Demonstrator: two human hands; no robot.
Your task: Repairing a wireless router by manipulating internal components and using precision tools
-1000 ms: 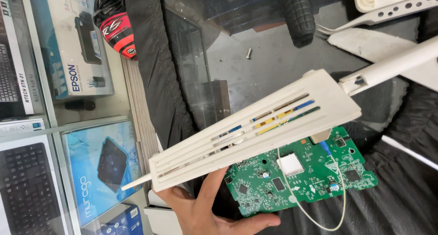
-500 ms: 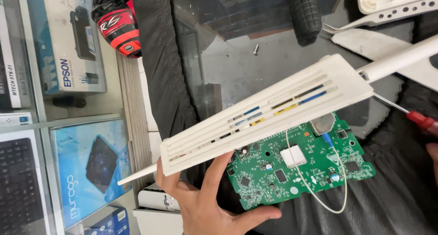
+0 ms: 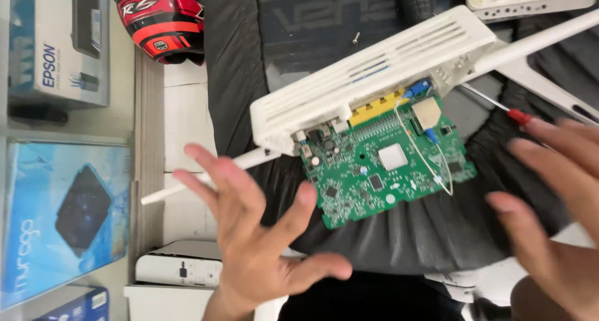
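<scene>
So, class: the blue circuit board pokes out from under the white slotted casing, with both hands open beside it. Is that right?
One detail is wrong: the circuit board is green, not blue, as the head view shows. It does poke out from under the white slotted casing, and the left hand and right hand are open beside it.

Left hand [image 3: 256,233]: bare, no glove, no ring, no watch or band at the wrist; no sleeve shows where the wrist leaves the lower edge of the view. Right hand [image 3: 555,215]: also bare, no glove or ring, blurred, with short, unpainted nails on the fingers [image 3: 530,131]. A bare stretch of forearm shows at the lower right corner, with no sleeve on it.
</scene>
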